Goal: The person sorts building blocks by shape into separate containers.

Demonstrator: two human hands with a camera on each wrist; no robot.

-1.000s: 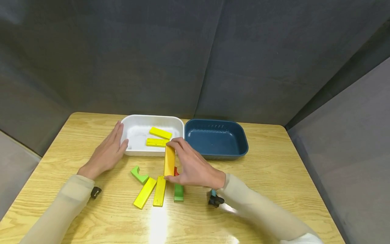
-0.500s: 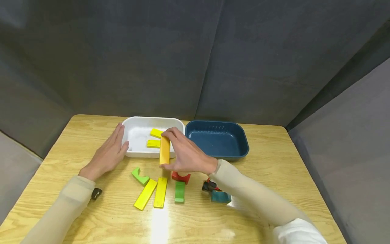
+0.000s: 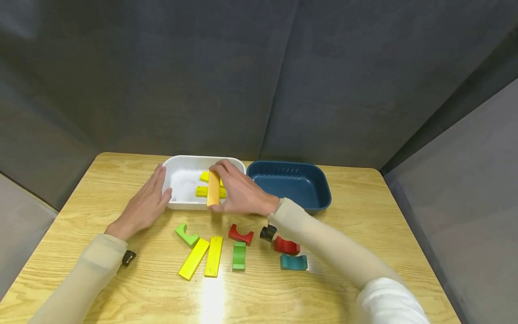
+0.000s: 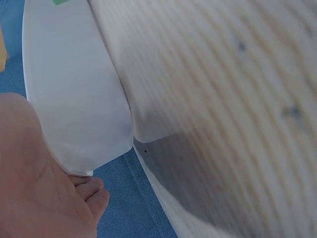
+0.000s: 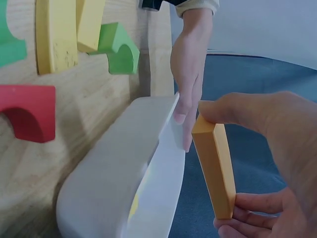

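My right hand (image 3: 242, 189) pinches a yellow-orange rectangular block (image 3: 213, 189) by its two ends, thumb at one and fingers at the other. That block (image 5: 216, 166) hangs above the white bin (image 3: 178, 204), over its right half. Inside the bin lie two yellow blocks, one nearer (image 3: 201, 191) and one farther (image 3: 204, 176), partly hidden by the held block. My left hand (image 3: 139, 202) rests with straight fingers against the bin's left end. In the left wrist view the left palm (image 4: 44, 183) lies beside the bin wall (image 4: 79, 99).
A dark blue bin (image 3: 289, 182) stands right of the white one. On the wooden table in front lie two yellow blocks (image 3: 194, 258), a light green arch (image 3: 187, 235), a green arch (image 3: 238, 256), two red arches (image 3: 240, 235) and a teal arch (image 3: 293, 262).
My right hand has carried the yellow-orange block away from the table's front and leftward, over the white bin. The left hand has stayed at the bin's left end.
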